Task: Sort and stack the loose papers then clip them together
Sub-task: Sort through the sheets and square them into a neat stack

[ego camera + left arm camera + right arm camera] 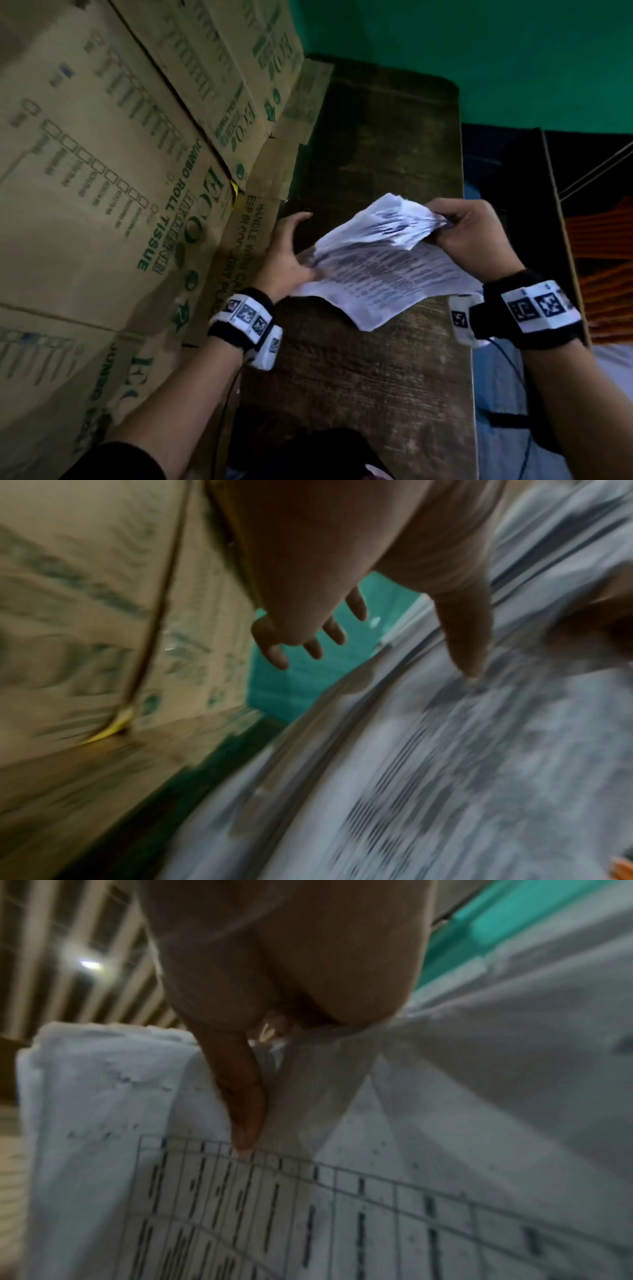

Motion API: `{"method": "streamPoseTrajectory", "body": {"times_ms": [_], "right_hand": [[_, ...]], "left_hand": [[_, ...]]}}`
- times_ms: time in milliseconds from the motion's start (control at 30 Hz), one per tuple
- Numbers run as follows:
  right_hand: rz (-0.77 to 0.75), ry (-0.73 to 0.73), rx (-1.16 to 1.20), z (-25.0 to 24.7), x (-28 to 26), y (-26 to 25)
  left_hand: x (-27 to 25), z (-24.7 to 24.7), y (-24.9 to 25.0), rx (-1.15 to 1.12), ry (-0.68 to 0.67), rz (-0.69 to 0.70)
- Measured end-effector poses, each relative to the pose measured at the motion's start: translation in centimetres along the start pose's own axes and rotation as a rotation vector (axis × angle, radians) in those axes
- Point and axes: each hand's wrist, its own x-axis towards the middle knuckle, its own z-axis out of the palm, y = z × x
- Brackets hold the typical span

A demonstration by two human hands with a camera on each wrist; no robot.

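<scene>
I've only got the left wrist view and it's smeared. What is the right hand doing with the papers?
Observer: The right hand pinches the bundle of papers at its right end, lifted above the wooden table.
Operator: Anything under the bundle?
Observer: A printed sheet spreads below it; the left hand has its thumb on that sheet's left edge.
Operator: See a clip anywhere?
Observer: No clip shows in any view.

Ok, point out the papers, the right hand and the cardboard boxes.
papers (383, 274): head view, on the printed top sheet.
right hand (469, 233): head view, on the back of the hand gripping the papers.
cardboard boxes (102, 205): head view, on the printed side of the nearest box.
</scene>
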Motion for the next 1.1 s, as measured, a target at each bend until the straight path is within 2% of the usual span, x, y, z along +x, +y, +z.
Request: {"method": "streamPoseTrajectory", "body": {"times_ms": [33, 100, 133, 233, 333, 433, 467, 500, 567, 633, 700, 800, 900, 1000, 1100], "right_hand": [[-0.041, -0.004, -0.131, 0.0, 0.6, -0.9], [-0.128, -0.018, -0.344, 0.5, 1.1, -2.8], [-0.148, -0.03, -0.413, 0.8, 1.2, -3.5], [-0.112, -0.059, -0.542, 1.4, 0.5, -4.5], [-0.021, -0.087, -0.681, 0.6, -1.1, -2.9], [0.098, -0.023, -0.727, -1.4, -2.5, 0.7], [0.148, 0.012, -0.638, -2.0, -2.8, 2.3], [0.197, 0.042, -0.44, -2.1, -3.1, 3.8], [0.279, 0.094, 0.11, -1.1, -3.6, 5.5], [0.321, 0.146, 0.465, 1.1, -4.0, 6.1], [0.296, 0.205, 0.477, 3.0, -4.3, 6.8], [0.308, 0.264, 0.364, 4.2, -4.4, 6.3], [0.305, 0.418, 0.45, 4.7, -4.2, 5.7], [0.262, 0.553, 0.553, 4.5, -4.1, 4.2], [0.229, 0.622, 0.574, 5.1, -5.1, 3.6]], "left_hand": [[0.1, 0.9, 2.1, -0.024, -0.07, 0.107], [0.0, 2.5, 5.3, -0.184, -0.197, 0.203], [-0.1, 3.1, 6.2, -0.23, -0.214, 0.233], [0.0, 4.1, 5.9, -0.264, -0.063, 0.178], [-0.1, 3.8, 4.3, -0.406, 0.084, 0.092], [0.0, 2.9, 3.4, -0.317, 0.178, 0.14], [0.1, 2.8, 3.3, -0.282, 0.183, 0.143], [0.3, 2.6, 3.1, -0.256, 0.187, 0.134], [0.6, 2.6, 2.7, -0.283, 0.205, 0.061], [0.8, 3.0, 2.6, -0.344, 0.203, -0.009], [0.8, 3.4, 2.8, -0.339, 0.19, -0.042], [0.9, 3.9, 2.5, -0.341, 0.244, -0.077], [0.9, 4.2, 2.8, -0.36, 0.31, -0.077], [0.2, 4.0, 4.3, -0.354, 0.371, 0.054], [-0.9, 3.8, 4.8, -0.365, 0.316, 0.182]]}}
